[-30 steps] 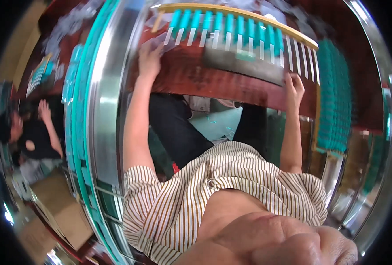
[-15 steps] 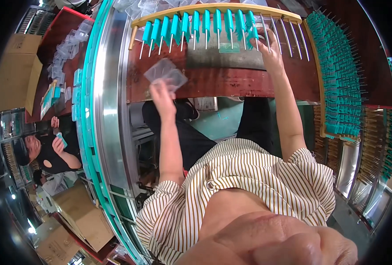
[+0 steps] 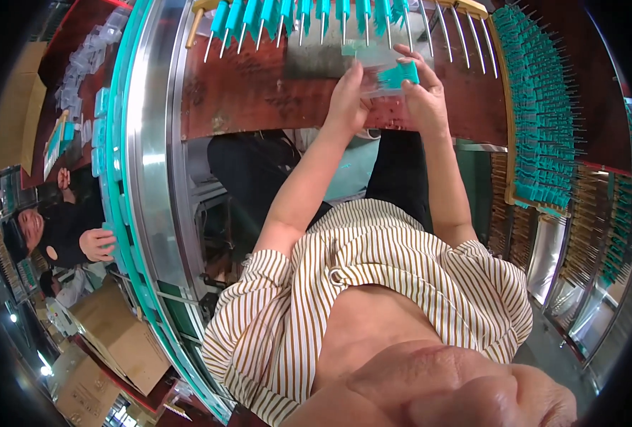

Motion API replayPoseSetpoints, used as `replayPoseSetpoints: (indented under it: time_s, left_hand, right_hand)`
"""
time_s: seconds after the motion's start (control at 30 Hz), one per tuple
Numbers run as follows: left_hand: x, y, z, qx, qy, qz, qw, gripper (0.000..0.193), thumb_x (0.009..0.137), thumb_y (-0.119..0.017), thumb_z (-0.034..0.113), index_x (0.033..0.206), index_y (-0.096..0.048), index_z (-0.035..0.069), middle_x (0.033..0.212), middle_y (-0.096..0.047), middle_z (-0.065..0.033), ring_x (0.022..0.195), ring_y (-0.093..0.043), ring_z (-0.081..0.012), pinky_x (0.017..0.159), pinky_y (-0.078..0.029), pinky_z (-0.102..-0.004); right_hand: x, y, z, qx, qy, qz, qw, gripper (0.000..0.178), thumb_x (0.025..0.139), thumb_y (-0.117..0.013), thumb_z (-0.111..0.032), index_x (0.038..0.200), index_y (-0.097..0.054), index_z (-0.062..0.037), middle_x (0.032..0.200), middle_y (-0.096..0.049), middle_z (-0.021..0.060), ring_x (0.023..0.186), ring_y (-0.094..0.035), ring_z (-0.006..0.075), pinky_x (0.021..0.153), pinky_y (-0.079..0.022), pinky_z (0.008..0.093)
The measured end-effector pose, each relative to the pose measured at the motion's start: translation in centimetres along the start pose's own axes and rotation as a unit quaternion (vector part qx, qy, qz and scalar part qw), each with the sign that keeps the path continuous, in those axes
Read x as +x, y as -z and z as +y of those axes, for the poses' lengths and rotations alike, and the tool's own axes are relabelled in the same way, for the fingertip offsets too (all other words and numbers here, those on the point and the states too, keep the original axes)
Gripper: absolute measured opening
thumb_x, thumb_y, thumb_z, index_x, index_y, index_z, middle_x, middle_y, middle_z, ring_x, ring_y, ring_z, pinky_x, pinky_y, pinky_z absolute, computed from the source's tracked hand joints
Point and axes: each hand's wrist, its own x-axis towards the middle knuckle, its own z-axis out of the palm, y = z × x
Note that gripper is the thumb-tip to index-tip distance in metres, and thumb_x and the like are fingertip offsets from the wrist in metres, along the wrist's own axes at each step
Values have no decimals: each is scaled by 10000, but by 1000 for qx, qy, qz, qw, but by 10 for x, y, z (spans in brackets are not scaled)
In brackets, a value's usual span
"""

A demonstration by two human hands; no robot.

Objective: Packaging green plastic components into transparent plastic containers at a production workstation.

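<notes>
Both my hands are raised over the near part of the red-brown table, close together. Thumb and fingers of my right hand (image 3: 427, 99) pinch a small teal plastic piece (image 3: 405, 72). Facing it, my left hand (image 3: 348, 103) grips a clear plastic box (image 3: 381, 92), which is hard to make out against the table. The teal piece is at the box, but I cannot tell whether it is inside. Just beyond my hands, a wooden rack (image 3: 465, 7) carries a row of metal rods. Similar teal pieces (image 3: 323, 14) sit on most rods; several at the right are bare.
A large rack of teal pieces (image 3: 544, 121) stands at the right. Along my left runs a metal-edged conveyor (image 3: 141, 121) with a teal belt. Beyond it are a co-worker's hand (image 3: 98, 244), clear boxes (image 3: 88, 57) and cardboard boxes (image 3: 120, 334).
My left hand has brought the clear box rightward to my right hand. The right hand has come down from the rack with a teal piece. The view has shifted slightly.
</notes>
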Motion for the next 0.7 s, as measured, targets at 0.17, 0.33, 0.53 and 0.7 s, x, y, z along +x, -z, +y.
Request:
replayPoseSetpoints:
  time_s: [0.17,0.33,0.53,0.7]
  left_hand:
    - [-12,2,2,99,-24,2,995,361,918,-439,379,1064,-504,55,953,-594,-62,737,-572,-131,580,-454,-256]
    - [-4,15,7,115,-50,20,992,337,917,-446,370,1041,-519,66,933,-599,-42,705,-561,-108,544,-431,-249]
    - [-10,24,5,112,-39,20,993,279,916,-465,284,1057,-532,53,936,-609,-64,722,-575,-132,565,-457,-262]
    - [-15,43,12,92,-49,38,994,287,918,-460,279,1069,-532,46,931,-610,-67,725,-574,-133,570,-455,-261]
  right_hand:
    - [-3,2,1,-272,77,-44,958,311,729,-607,-37,1038,-575,-21,1244,-475,75,1103,-470,182,917,-367,278]
    - [17,-6,5,0,-28,49,998,314,718,-588,5,1029,-571,-36,1203,-495,126,1061,-499,255,888,-393,311]
    - [95,56,44,-372,236,61,895,377,725,-581,30,1092,-539,-42,1134,-511,179,970,-530,320,840,-426,336]
    - [104,37,40,-393,311,73,862,416,728,-572,41,1132,-523,-47,1084,-542,189,971,-542,319,846,-427,343]
